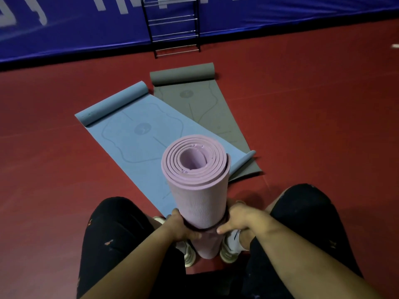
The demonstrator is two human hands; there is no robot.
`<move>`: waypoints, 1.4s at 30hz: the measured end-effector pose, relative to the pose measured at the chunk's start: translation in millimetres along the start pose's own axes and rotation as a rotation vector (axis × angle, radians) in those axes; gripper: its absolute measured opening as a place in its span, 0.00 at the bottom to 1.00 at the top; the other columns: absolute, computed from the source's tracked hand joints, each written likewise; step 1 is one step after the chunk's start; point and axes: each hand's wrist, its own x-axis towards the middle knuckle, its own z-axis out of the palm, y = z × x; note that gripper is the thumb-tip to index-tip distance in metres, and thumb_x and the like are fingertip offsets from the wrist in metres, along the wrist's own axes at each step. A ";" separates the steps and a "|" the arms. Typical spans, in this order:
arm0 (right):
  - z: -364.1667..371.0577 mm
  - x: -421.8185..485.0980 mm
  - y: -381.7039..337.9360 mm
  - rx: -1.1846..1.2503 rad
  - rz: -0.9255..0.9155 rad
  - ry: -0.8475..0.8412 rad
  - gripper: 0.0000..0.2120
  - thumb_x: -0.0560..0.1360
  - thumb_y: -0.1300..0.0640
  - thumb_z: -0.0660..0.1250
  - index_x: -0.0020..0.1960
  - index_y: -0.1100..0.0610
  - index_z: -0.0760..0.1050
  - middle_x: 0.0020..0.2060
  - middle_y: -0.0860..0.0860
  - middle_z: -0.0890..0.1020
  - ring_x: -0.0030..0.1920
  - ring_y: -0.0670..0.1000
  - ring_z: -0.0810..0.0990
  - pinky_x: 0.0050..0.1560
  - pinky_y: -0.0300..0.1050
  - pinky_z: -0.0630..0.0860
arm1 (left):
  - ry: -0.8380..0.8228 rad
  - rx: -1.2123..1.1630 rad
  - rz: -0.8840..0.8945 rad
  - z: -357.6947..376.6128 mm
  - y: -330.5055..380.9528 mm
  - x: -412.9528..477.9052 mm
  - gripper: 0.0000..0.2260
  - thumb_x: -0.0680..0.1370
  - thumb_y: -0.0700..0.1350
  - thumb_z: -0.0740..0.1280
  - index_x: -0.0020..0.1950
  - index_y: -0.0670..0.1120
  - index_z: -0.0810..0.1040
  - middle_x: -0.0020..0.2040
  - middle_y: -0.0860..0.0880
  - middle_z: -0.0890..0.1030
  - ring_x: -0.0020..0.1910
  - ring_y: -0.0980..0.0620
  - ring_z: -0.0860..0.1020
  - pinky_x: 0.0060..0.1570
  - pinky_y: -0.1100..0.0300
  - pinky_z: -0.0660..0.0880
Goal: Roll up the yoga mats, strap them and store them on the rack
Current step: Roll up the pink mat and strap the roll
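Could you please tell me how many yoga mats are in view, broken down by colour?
Lilac mat: 1, fully rolled and stood on end
Blue mat: 1, mostly flat, far end rolled
Grey mat: 1, mostly flat, far end rolled
Total: 3 mats

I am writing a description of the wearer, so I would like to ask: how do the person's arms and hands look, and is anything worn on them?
The left forearm and right forearm are bare, with no sleeves in view. The left hand and right hand wear no gloves, and no watch or bracelet shows at the wrists. The fingers are partly hidden, so rings cannot be ruled out.
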 end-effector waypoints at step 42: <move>-206.8 -139.7 108.6 0.216 -0.363 0.742 0.46 0.52 0.39 0.75 0.68 0.51 0.69 0.61 0.45 0.77 0.60 0.41 0.75 0.58 0.33 0.72 | 0.279 -0.568 0.858 53.0 277.4 -40.3 0.46 0.58 0.55 0.81 0.71 0.44 0.66 0.65 0.50 0.77 0.63 0.57 0.77 0.60 0.56 0.77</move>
